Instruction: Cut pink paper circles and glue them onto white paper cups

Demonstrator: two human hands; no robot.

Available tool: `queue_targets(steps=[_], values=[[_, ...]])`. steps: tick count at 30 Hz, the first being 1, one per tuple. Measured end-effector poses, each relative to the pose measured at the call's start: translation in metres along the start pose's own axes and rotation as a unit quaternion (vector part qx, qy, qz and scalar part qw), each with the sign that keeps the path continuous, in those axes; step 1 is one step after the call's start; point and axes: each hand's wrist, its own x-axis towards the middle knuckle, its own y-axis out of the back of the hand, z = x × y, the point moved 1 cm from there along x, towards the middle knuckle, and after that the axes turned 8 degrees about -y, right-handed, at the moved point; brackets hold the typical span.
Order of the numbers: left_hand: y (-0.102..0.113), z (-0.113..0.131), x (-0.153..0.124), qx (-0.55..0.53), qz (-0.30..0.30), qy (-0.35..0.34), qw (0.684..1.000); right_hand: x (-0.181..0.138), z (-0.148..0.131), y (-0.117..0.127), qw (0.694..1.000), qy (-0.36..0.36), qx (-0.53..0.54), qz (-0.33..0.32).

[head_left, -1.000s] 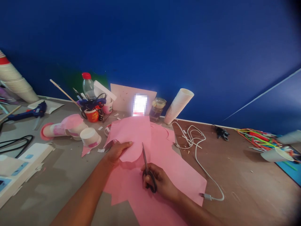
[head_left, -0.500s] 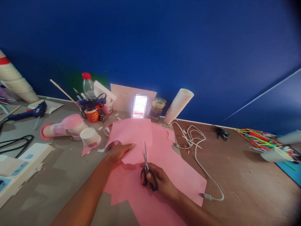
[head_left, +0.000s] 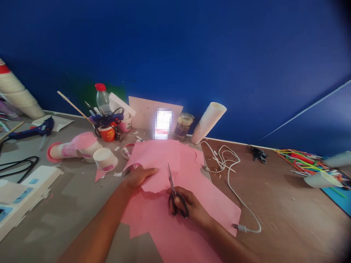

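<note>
- Your left hand [head_left: 139, 177] pinches the pink paper piece [head_left: 153, 157], thumb flat on top and the other fingers mostly hidden beneath it; the piece sits in the middle of the worktop [head_left: 276, 197], just in front of a bright, blurred-out screen [head_left: 163, 124].
- Your right hand [head_left: 192, 206] has its fingers wrapped round the scissors [head_left: 178, 201], blades pointing away from you over the piece. You can't tell from here whether the paper lies between the blades.
- The larger pink sheet [head_left: 211, 197] spreads directly under both. If the lower blade dips, it could catch that sheet too and nick it; the cause would be holding the piece too low.
- Your left thumb lies near the blade tips. Should the scissors swing leftward, or the hidden fingers creep along under the edge, you could cut yourself.
- The piece looks thin and is held from one side only, so its free right part may sag or twist; a blade then would likely fold the paper and leave a ragged edge.
- Beyond the piece, the slanting cup stack [head_left: 208, 124] and the glass jar [head_left: 183, 126] stand close to the sheet's far end. Turning or tugging the paper sharply might knock them.
- The white cable's plug [head_left: 241, 228] lies against the sheet's right edge and could snag if you drag it.
</note>
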Motion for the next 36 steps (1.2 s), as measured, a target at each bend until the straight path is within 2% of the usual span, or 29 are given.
queue_targets(steps=[7, 12, 22, 25, 34, 36], values=[[0.002, -0.003, 0.002, 0.018, 0.023, 0.001, 1.000, -0.002, -0.002, 0.010, 1.000, -0.005, 0.004, -0.024], [0.000, -0.002, 0.001, 0.019, 0.052, 0.002, 0.998, -0.002, -0.003, 0.012, 1.000, -0.009, -0.002, -0.015], [-0.003, -0.005, 0.001, 0.021, 0.055, 0.012, 0.998, -0.001, -0.008, 0.000, 0.999, 0.002, -0.035, 0.015], [-0.003, -0.006, 0.001, 0.040, 0.039, 0.017, 0.998, -0.001, -0.008, 0.000, 0.999, 0.003, -0.044, 0.026], [0.000, -0.007, 0.001, 0.049, 0.050, 0.021, 0.997, -0.001, -0.004, 0.003, 0.997, 0.014, -0.068, 0.027], [0.000, -0.007, 0.001, 0.048, 0.035, 0.019, 0.998, -0.001, -0.004, 0.003, 0.997, 0.017, -0.064, 0.025]])
